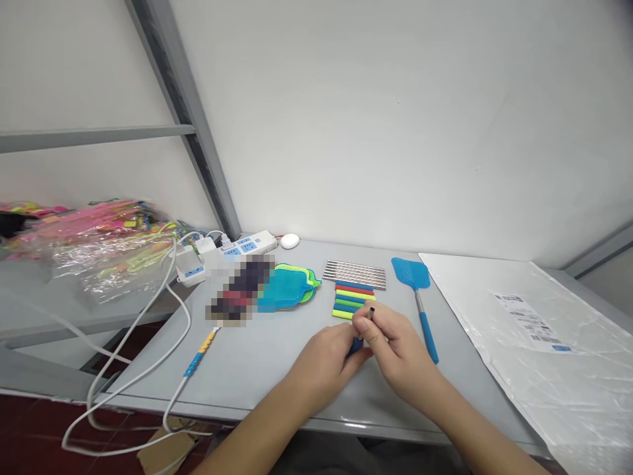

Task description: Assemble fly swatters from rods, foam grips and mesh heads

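Observation:
Above the table's front part my left hand (pixel 321 363) is closed around a blue handle grip (pixel 355 346), mostly hidden by the fingers. My right hand (pixel 398 343) is closed on a thin metal rod (pixel 370 313), whose dark end pokes out over the thumb. Both hands touch, so where rod and grip meet is hidden. Just beyond them lies a row of coloured handle grips (pixel 353 303) in red, yellow, green and blue. Several metal telescopic rods (pixel 355 274) lie side by side behind that row. A whole blue fly swatter (pixel 413 272) rests right of my hands.
Blue and green swatter heads (pixel 287 287) are stacked left of the rods, by a pixelated object (pixel 242 290). A power strip (pixel 250 244), white cables (pixel 185 316) and a white round device (pixel 289 241) lie farther left. Plastic sheeting (pixel 519 330) covers the right side.

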`<state>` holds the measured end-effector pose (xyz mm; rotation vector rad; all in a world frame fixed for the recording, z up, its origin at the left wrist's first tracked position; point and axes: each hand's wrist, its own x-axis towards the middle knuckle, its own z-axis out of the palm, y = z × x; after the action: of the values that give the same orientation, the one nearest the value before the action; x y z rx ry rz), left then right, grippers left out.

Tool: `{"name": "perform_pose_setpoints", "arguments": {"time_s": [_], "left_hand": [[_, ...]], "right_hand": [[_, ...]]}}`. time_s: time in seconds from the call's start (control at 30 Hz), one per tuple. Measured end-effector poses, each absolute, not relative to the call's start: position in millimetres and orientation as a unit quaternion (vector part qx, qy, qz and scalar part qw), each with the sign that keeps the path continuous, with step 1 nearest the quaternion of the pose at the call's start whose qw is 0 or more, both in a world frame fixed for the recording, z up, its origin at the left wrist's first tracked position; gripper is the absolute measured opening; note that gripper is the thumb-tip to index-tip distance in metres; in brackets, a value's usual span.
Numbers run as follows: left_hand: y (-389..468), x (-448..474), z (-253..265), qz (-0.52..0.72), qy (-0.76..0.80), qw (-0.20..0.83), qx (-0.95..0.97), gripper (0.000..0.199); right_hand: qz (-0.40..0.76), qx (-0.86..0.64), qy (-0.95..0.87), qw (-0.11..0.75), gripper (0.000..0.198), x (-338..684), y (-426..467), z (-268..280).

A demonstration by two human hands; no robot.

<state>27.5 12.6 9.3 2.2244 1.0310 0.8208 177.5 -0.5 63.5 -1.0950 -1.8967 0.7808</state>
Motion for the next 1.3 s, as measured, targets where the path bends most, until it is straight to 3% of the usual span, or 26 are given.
{"name": "perform_pose_setpoints", "arguments": {"time_s": [0.13,0.3,0.43,0.57,0.83,1.3], "left_hand": [[12.8,26.8,4.9,0.277,0.388,0.227,0.849,0.017],[12.3,25.9,3.6,0.313,0.395,0.174,0.846,0.031],[9.3,24.5,5.3,0.402,0.354,0.173,0.826,0.035],[5.5,23.3,6.7,0.408,0.317,0.186,0.836,0.032],[2.7,22.0,9.0,0.406,0.254,0.183,0.859,0.006],[1.5,19.9,4.0,0.45,0.211,0.186,0.847,0.018]], "right_hand": [[0.321,-0.428,-0.727,0.431,0.027,188.7,-5.9,65.5],[0.363,-0.457,-0.485,0.651,0.025,216.2,-6.7,61.0],[0.396,-0.439,-0.35,0.726,0.025,226.7,-10.5,47.9],[0.437,-0.431,-0.266,0.743,0.024,219.3,-16.3,30.2],[0.513,-0.391,-0.195,0.739,0.026,215.6,-19.8,18.4],[0.542,-0.394,-0.186,0.719,0.027,223.5,-35.2,5.6]]}}
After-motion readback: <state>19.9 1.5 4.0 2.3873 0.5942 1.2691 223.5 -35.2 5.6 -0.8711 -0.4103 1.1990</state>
